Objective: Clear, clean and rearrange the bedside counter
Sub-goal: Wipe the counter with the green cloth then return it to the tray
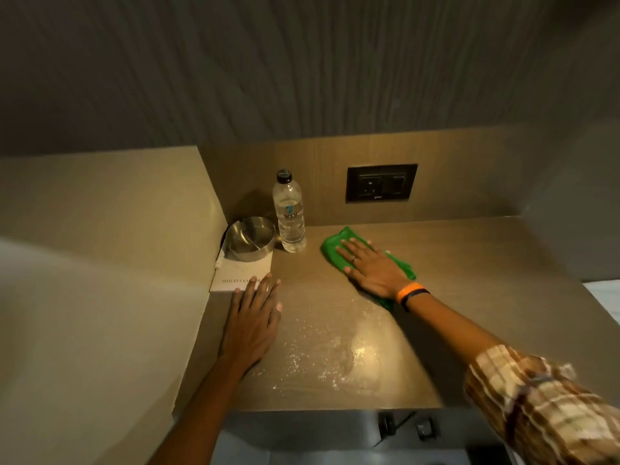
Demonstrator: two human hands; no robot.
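Bedside counter [469, 263], wood-grain top, boxed in by a side panel on the left and a back panel.

Landmark: water bottle [289, 213], upright, capped, near the back-left corner.

Just left of bottle: steel bowl [250, 238], sitting on the far end of a white card [241, 273] with printed lettering; card flat against the side panel, reaching toward the front.

Right of bottle, on the back panel: black socket plate [381, 182].

Right of bottle, on the counter: green cloth [335, 246], flattened under the right hand [372, 266]. Fingers spread, palm down, pressing on the cloth. Ring on one finger; orange and dark bands at the wrist; plaid sleeve farther back.

In front of bottle: left hand [253, 317], palm down, fingers extended and slightly apart, tips over the near corner of the card. Contact with card: cannot tell.

In front of bottle, toward the counter's near edge: wet patch with scattered droplets [335, 350], glossy under the light.
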